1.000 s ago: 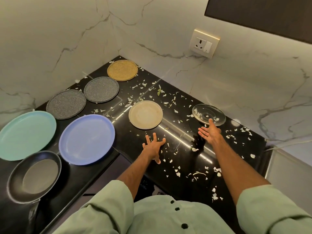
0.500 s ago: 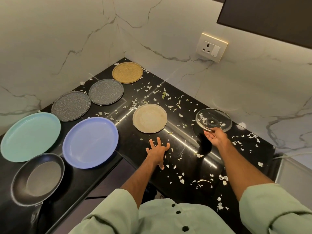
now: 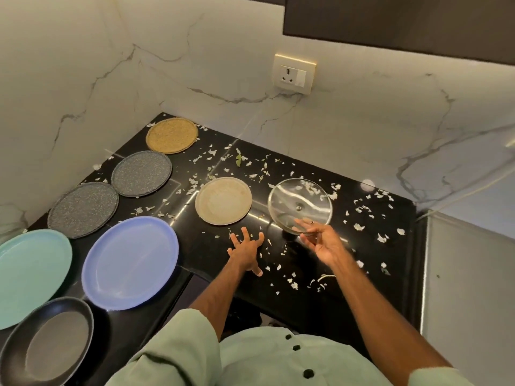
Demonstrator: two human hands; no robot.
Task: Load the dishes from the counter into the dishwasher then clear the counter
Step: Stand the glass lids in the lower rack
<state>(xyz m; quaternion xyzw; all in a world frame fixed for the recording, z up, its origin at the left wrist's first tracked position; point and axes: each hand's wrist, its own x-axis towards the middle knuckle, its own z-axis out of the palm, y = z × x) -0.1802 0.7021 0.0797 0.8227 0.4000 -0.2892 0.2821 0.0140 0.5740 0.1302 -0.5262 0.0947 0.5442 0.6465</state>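
step: loading phase, early. The person is picking the glass dish (image 3: 299,201) up off the counter (image 3: 200,246); no dishwasher is showing in this view.
right hand (image 3: 323,242): gripping the dish's near rim, fingers (image 3: 302,222) curling underneath (they're showing through the glass).
glass dish: at the right side of the counter, near edge tilting up. It's blurring here, so I can't tell if the far edge is clear of the surface.
left hand (image 3: 246,252): lying flat on the counter, fingers spread and straight, holding nothing.
waiting: beige plate (image 3: 223,200), blue plate (image 3: 129,263), teal plate (image 3: 30,274), grey plates (image 3: 83,208), gold plate (image 3: 172,135), black pan (image 3: 46,344).
next: prob. needs a firmer hold w/ support under the glass before carrying, since the rim is slick. The scraps (image 3: 358,226) get cleared after loading.
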